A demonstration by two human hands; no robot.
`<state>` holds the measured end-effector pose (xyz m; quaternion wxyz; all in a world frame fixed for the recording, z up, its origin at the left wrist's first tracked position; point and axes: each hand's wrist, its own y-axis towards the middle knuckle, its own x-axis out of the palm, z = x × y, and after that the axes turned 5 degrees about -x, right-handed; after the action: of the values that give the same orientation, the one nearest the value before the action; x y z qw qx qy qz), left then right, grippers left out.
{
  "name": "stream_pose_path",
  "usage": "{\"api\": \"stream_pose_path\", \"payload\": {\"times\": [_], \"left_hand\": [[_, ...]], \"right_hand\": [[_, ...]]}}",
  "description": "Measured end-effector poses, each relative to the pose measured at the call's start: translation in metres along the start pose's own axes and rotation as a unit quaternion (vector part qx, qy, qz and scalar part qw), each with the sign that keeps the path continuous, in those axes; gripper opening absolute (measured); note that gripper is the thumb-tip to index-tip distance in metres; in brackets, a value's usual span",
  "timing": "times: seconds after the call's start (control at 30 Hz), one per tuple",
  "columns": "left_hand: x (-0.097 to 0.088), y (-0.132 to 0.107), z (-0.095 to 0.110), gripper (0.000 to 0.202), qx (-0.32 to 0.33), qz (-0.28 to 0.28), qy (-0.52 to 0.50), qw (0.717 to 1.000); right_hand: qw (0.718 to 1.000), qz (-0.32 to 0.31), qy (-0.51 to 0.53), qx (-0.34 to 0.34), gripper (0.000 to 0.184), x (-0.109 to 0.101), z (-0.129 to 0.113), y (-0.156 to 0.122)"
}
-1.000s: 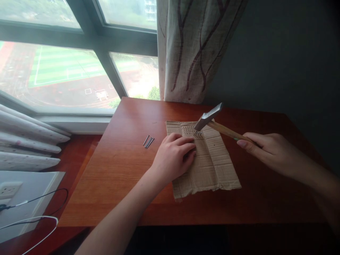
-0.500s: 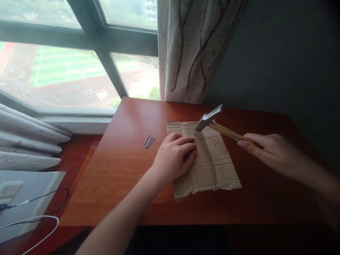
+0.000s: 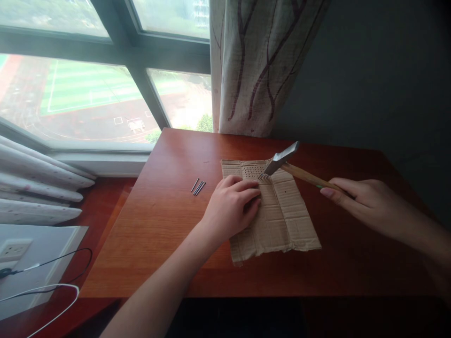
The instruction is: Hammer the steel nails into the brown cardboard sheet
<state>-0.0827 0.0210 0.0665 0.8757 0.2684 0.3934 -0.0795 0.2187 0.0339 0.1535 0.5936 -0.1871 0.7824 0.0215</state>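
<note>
— Setting: room corner by a large window [image 3: 88,94], with a cream curtain with brown branch pattern [image 3: 260,70] hanging behind. Item one: reddish-brown wooden worktop [image 3: 162,225].

— What lies on it?

— Item two: creased flat sheet of brown corrugated cardboard [image 3: 282,220], right of the worktop's middle. It probably serves as a pad that spares the wood beneath. Item three: tight grid of small dark nails [image 3: 252,172] standing in the sheet's far left corner.

— Left hand?

— Left hand [image 3: 230,206]: palm down on the cardboard's left half, fingers loose, gripping nothing. The fingertips stop just short of the grid. By the look of it, the hand pins the sheet against sliding and sits clear of the steel.

— Right hand?

— Right hand [image 3: 366,202]: clenched round the tail end of a grey steel-headed hammer with pale wooden handle [image 3: 299,172]. The head is tilted, lower end at the grid's right edge; whether it touches a nail cannot be told. The grip far back on the handle likely gives reach and leverage.

— Spares?

— Item five: a few loose grey steel nails [image 3: 198,187], bunched on bare worktop left of the left hand. They are near it but apart, outside the hammer's path.

— Elsewhere?

— White cable [image 3: 52,300] and white wall socket [image 3: 12,251] sit at the lower left, well apart from both hands.
</note>
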Motion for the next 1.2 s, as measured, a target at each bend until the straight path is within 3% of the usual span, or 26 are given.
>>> {"api": "stream_pose_path", "payload": {"times": [0.33,1.2], "left_hand": [[-0.001,0.001,0.001,0.020,0.001,0.004,-0.001,1.000],[-0.001,0.001,0.000,0.019,0.003,0.007,0.003,1.000]], "right_hand": [[1.000,-0.002,0.008,-0.016,0.053,-0.001,-0.011,0.002],[0.999,0.025,0.024,-0.026,0.058,0.008,0.000,0.005]]}}
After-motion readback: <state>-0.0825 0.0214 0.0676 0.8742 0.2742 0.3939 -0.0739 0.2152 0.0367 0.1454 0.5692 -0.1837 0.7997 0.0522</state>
